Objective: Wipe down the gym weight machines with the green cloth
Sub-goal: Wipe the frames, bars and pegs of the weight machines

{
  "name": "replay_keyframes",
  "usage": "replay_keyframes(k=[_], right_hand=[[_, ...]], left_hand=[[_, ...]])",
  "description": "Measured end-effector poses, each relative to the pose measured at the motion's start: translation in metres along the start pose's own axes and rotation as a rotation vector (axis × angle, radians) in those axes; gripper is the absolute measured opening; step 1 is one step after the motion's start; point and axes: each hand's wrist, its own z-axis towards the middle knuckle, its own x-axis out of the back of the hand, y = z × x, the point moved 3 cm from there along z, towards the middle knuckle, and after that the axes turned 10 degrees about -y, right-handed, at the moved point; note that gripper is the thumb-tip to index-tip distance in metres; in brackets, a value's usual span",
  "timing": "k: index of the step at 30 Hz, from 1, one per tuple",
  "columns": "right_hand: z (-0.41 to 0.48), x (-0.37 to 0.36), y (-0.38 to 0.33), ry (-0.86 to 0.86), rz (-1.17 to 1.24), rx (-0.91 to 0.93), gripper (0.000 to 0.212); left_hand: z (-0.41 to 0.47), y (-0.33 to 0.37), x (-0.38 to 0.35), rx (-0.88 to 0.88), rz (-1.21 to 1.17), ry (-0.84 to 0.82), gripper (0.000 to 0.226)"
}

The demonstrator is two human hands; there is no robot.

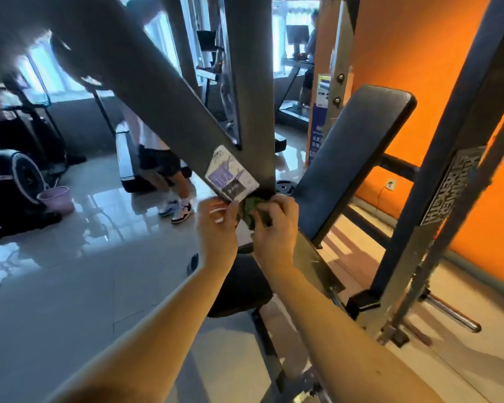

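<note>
Two bare forearms reach up from the bottom edge of the view to meet at the frame of a weight machine. The right hand (275,225) has its fingers curled round a crumpled green cloth (253,213) and presses it against the slanted grey steel beam (157,91) of the machine. The cloth sits at the beam's lower end, just under the corner where a grey upright post (253,112) joins it. The left hand (216,228) is touching the cloth's left side with its fingers bent. Whether they pinch the cloth, the beam's edge or nothing cannot be told. Directly above the left fingertips, a worn white and purple rectangular sticker (231,176) is stuck on the beam's face. Below the hands lies the machine's round black padded seat (240,286). To its right a chrome peg (454,314) juts from the base of a scuffed grey upright that carries an embossed metal nameplate (448,187). Behind the beam a long black padded backrest (355,152) leans tilted towards an orange wall (405,53). Further off to the left, a pink plastic bucket (56,199) stands on the glossy pale tiled floor (70,286) beside a black exercise bike (9,181). A person in dark shorts and white trainers (163,170) stands near it. At the back, treadmills (296,91) face bright windows.
</note>
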Motion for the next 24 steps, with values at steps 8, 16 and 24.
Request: replay_keyframes(k=[8,16,24], right_hand=[[-0.002,0.02,0.026,0.03,-0.094,0.169,0.018],[0.022,0.011,0.023,0.107,-0.272,0.794,0.023],[0.022,0.007,0.045,0.126,-0.413,0.872,0.026]], left_hand=[[-0.004,-0.026,-0.017,-0.189,-0.2,0.086,0.02],[-0.002,-0.057,-0.03,-0.419,-0.32,0.1,0.017],[-0.005,-0.076,-0.046,-0.553,-0.31,0.143,0.014]])
